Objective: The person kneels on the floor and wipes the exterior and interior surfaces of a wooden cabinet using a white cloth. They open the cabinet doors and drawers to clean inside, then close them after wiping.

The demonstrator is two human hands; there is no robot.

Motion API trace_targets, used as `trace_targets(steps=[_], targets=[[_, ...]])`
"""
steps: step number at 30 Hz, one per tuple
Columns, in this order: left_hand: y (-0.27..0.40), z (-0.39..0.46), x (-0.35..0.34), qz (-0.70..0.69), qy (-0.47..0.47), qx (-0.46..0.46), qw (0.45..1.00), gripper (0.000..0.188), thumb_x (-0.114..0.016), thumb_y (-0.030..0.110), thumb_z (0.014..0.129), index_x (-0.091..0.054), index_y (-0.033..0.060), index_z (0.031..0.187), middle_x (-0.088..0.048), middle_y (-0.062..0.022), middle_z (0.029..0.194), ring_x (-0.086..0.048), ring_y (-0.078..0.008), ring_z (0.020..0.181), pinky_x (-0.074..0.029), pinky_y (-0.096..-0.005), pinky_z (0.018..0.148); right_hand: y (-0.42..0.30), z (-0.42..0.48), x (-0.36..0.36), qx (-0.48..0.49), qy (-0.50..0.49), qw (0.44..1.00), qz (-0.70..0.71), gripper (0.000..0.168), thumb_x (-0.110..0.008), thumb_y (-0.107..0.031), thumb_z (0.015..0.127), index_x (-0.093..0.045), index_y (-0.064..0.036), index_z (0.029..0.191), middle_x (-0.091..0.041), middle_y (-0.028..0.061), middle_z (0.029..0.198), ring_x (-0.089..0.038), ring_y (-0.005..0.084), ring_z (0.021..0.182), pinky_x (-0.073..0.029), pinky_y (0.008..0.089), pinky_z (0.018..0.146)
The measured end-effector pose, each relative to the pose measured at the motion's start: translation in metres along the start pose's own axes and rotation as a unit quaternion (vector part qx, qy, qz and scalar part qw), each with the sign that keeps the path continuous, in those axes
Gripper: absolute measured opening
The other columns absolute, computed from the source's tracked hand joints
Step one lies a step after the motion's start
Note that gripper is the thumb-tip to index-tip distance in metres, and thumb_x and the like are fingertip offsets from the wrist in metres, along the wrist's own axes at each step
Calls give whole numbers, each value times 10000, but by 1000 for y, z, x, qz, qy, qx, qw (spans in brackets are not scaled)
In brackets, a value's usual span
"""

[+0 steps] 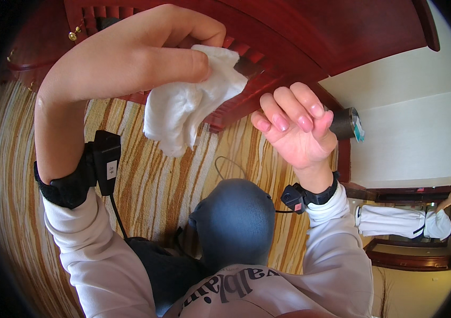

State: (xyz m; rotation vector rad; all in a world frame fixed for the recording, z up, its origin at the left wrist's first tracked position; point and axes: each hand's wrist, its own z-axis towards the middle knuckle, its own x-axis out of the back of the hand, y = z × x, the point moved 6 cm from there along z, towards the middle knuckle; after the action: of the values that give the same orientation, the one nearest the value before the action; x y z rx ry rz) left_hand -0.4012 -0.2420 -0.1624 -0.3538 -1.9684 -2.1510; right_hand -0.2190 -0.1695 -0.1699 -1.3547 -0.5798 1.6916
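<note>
My left hand (158,59) reaches across the upper left, bent at the wrist. Between thumb and fingers it pinches a crumpled white cloth or wipe (193,103), whose loose end hangs down over the carpet. Behind that hand stands glossy red-brown wooden furniture (289,35) with a slatted panel; whether the cloth touches it I cannot tell. To the right, my right hand (297,123) is raised palm up, fingers loosely curled, thumb tip close to the index finger. Nothing shows in it.
A dark waste bin (342,123) with a teal item at its rim stands by the white wall (412,139). Brass knobs (73,36) jut from the furniture. Below is striped carpet (138,167), with my bent knee (235,218) over it. Another person (404,222) stands farther off, right.
</note>
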Motion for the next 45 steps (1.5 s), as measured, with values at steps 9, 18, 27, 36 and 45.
trace_targets(steps=[9,18,27,36,45], targets=[[9,4,-2,-8,-23,1,1000,388,-583,69,808,-497,-37,1171,-583,-82,982,-549,-118,911,-442,-265,777,1,4,-4,2,-14,1000,4,290,-588,-407,865,-402,-190,821,-452,-40,786,-476,159,874,-392,325,827],[22,11,-12,1,-99,-37,994,128,-570,82,789,-513,1,869,-509,-1,787,-494,-62,748,-394,-223,640,2,5,-6,3,-15,1000,10,288,-564,-430,874,-409,-192,826,-450,-40,773,-483,155,855,-399,326,814],[10,1,-11,-46,55,-51,996,162,-564,71,796,-509,-20,918,-520,-11,814,-499,-71,767,-402,-227,660,1,4,-6,11,-8,1000,4,289,-515,-436,901,-408,-178,828,-459,-31,781,-487,157,840,-401,324,798],[26,-9,-25,-31,7,-122,992,156,-566,62,787,-511,-21,906,-516,-8,813,-486,-66,777,-393,-219,664,0,2,-22,1,-7,999,-33,242,-594,-383,868,-434,-203,842,-472,-56,790,-490,137,813,-394,304,769],[21,-24,-21,-30,-16,-61,998,276,-572,53,783,-518,-51,1034,-544,-30,871,-515,-82,819,-418,-233,714,4,-3,-32,28,-34,999,-26,275,-643,-322,844,-419,-162,838,-494,-21,797,-505,162,804,-408,306,752]])
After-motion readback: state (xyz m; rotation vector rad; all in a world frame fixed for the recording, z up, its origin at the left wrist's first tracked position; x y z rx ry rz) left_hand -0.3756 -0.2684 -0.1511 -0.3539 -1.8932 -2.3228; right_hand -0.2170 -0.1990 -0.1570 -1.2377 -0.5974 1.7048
